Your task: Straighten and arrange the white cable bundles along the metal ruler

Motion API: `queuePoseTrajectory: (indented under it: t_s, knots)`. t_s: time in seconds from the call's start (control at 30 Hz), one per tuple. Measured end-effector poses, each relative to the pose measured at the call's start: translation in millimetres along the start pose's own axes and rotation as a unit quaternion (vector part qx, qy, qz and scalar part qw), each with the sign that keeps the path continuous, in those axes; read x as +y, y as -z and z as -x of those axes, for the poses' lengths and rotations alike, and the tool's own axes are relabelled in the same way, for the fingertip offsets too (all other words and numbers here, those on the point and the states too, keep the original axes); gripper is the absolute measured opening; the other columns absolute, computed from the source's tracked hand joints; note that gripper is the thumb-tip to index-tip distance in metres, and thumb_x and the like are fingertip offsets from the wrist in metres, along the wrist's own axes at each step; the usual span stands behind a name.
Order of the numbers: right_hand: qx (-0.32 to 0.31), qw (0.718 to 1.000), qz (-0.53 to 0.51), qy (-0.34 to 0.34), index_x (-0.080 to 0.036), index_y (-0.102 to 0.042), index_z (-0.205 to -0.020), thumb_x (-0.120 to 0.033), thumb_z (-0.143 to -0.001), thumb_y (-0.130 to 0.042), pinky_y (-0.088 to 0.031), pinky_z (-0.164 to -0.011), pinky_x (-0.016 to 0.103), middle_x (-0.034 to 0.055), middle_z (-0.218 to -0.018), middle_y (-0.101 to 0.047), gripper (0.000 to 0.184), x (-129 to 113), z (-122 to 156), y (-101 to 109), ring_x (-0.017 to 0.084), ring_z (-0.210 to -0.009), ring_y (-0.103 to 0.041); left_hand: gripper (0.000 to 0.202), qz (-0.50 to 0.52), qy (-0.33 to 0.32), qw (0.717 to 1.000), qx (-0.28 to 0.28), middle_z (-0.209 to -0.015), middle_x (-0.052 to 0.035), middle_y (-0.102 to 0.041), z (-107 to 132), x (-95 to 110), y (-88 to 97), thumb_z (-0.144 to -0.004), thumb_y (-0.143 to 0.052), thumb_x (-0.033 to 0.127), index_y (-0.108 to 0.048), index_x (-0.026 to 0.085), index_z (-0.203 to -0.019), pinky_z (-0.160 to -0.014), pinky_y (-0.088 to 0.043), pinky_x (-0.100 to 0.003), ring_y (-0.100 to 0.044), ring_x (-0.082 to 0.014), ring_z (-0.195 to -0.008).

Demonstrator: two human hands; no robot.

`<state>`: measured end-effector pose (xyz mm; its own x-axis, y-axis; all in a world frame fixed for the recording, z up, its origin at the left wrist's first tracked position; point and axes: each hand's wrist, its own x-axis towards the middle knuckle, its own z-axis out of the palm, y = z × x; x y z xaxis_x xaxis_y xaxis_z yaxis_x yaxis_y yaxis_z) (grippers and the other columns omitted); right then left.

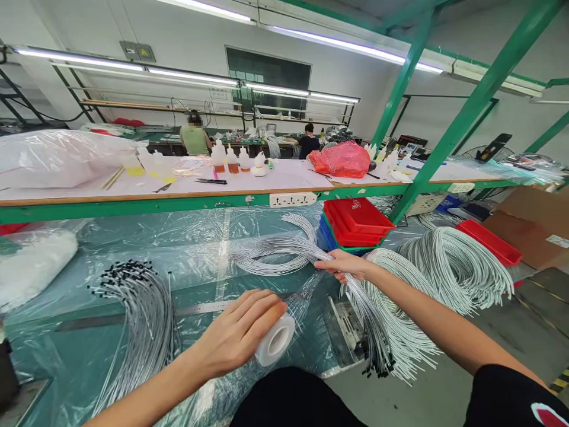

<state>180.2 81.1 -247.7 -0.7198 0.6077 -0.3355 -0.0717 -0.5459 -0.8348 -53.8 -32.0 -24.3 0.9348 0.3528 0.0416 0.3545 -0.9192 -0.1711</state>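
My left hand (240,332) is wrapped round a roll of clear tape (275,341) near the table's front edge. My right hand (347,264) grips a long bundle of white cables (284,246) at its middle; the bundle arches over the green table and hangs off the front edge, ending in black tips (377,370). A second bundle of white cables with black tips (142,308) lies to the left on clear plastic sheet. A steel ruler (195,308) lies flat under the sheet between the two bundles.
Stacked red and blue trays (355,222) stand behind my right hand. Large coils of white cable (453,267) lie to the right. A raised shelf (178,198) carries bottles (224,159), scissors and a red bag (342,159). Two people sit at far benches.
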Motion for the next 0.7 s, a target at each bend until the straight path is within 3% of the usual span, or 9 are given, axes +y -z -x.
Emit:
queuePoseTrajectory:
  t_s: [0.13,0.23,0.3,0.37,0.47,0.53,0.6,0.7]
  knots:
    - [-0.011,1.0,0.001,0.013,-0.016,-0.035,-0.089,-0.072,-0.06,-0.082,-0.022,-0.04,0.021,-0.0056,-0.067,-0.033,0.079,6.0,4.5,2.5,0.002,-0.047,-0.025,0.046,0.048,0.033,0.994,-0.091,-0.121,-0.0178,-0.056,9.2,4.8,0.1,-0.093,-0.057,0.016,-0.045,0.005,-0.136,-0.098,-0.044,-0.04,-0.049,-0.0269,-0.117]
    - [-0.012,1.0,0.0,0.01,-0.016,-0.034,-0.087,-0.072,-0.056,-0.083,-0.024,-0.039,0.021,-0.0058,-0.065,-0.034,0.08,8.3,9.4,-1.5,0.002,-0.046,-0.026,0.04,0.102,0.064,0.982,-0.144,-0.118,-0.0158,-0.054,25.7,6.4,-12.7,-0.093,-0.056,0.017,-0.044,0.009,-0.131,-0.095,-0.043,-0.037,-0.046,-0.0261,-0.117]
    - [-0.014,1.0,0.003,0.005,-0.016,-0.036,-0.086,-0.071,-0.055,-0.084,-0.024,-0.039,0.021,-0.0056,-0.065,-0.035,0.08,7.6,11.7,-5.5,0.003,-0.046,-0.027,0.048,0.164,0.117,0.964,-0.176,-0.125,-0.0154,-0.052,36.6,7.6,-21.6,-0.094,-0.059,0.02,-0.037,0.013,-0.136,-0.095,-0.044,-0.035,-0.047,-0.0248,-0.119]
    - [-0.021,1.0,0.007,0.003,-0.016,-0.036,-0.085,-0.065,-0.057,-0.087,-0.024,-0.039,0.021,-0.0051,-0.065,-0.035,0.077,5.4,12.5,-8.9,0.003,-0.046,-0.027,0.059,0.246,0.203,0.92,-0.226,-0.133,-0.0132,-0.05,42.5,9.1,-27.3,-0.09,-0.066,0.027,-0.032,0.019,-0.138,-0.094,-0.045,-0.034,-0.051,-0.0228,-0.118]
    - [-0.034,0.999,0.024,0.007,-0.016,-0.035,-0.085,-0.052,-0.062,-0.089,-0.025,-0.04,0.021,-0.0042,-0.066,-0.037,0.068,2.0,10.7,-12.6,0.004,-0.047,-0.028,0.065,0.39,0.31,0.82,-0.281,-0.13,-0.0068,-0.053,39.0,9.6,-29.7,-0.078,-0.077,0.035,-0.041,0.023,-0.13,-0.093,-0.045,-0.034,-0.056,-0.0206,-0.111]
    - [-0.035,0.998,0.044,0.011,-0.016,-0.036,-0.085,-0.049,-0.063,-0.089,-0.025,-0.04,0.022,-0.0041,-0.066,-0.037,0.065,1.6,8.6,-15.7,0.004,-0.047,-0.03,0.067,0.472,0.303,0.787,-0.258,-0.13,-0.0063,-0.052,31.1,8.4,-30.2,-0.072,-0.082,0.034,-0.046,0.023,-0.128,-0.097,-0.043,-0.034,-0.055,-0.0206,-0.115]
    - [-0.044,0.997,0.065,0.015,-0.016,-0.038,-0.084,-0.052,-0.063,-0.088,-0.025,-0.04,0.022,-0.0039,-0.066,-0.038,0.066,3.3,6.9,-20.8,0.005,-0.046,-0.031,0.068,0.515,0.25,0.789,-0.225,-0.132,-0.0076,-0.049,21.9,7.2,-31.3,-0.07,-0.083,0.03,-0.051,0.023,-0.129,-0.103,-0.042,-0.034,-0.052,-0.0211,-0.121]
    - [-0.077,0.994,0.081,0.008,-0.015,-0.039,-0.082,-0.064,-0.059,-0.086,-0.026,-0.038,0.022,-0.0043,-0.064,-0.038,0.072,8.4,6.8,-33.6,0.005,-0.045,-0.032,0.067,0.532,0.196,0.776,-0.275,-0.13,-0.0063,-0.05,8.3,8.6,-33.4,-0.066,-0.083,0.025,-0.059,0.024,-0.129,-0.104,-0.041,-0.031,-0.053,-0.0204,-0.119]
